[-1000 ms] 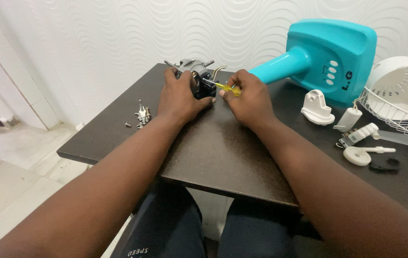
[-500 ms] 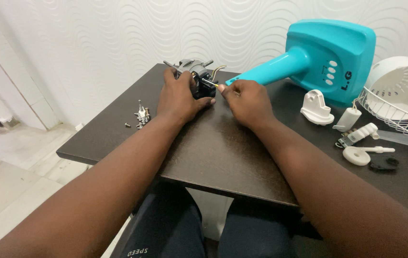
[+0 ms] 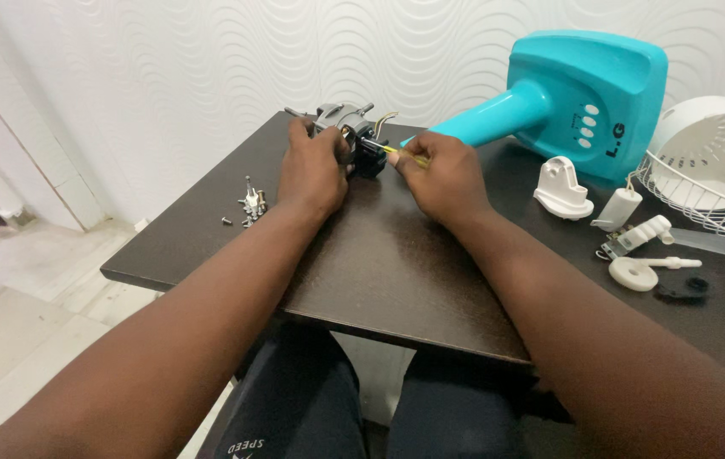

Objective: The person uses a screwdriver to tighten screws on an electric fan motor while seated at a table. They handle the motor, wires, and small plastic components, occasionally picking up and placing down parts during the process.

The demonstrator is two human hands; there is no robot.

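Observation:
A small metal and black fan motor [image 3: 347, 129] lies near the far edge of the dark table [image 3: 379, 255]. My left hand [image 3: 313, 174] wraps around its left side and holds it steady. My right hand [image 3: 443, 177] grips a screwdriver with a yellow handle [image 3: 402, 153], its shaft pointing left into the motor's black part. Most of the handle is hidden inside my fist.
A turquoise fan stand base [image 3: 579, 100] lies behind my right hand. A pile of screws [image 3: 250, 206] sits at the table's left. White plastic parts [image 3: 562, 189], a white knob [image 3: 639, 272] and a black cap [image 3: 681, 289] lie right, beside a white wire fan grille [image 3: 711, 183].
The view has shifted slightly. My right hand keeps the screwdriver at the motor, with the yellow handle showing again after being covered half a second ago. The left hand has stayed on the motor.

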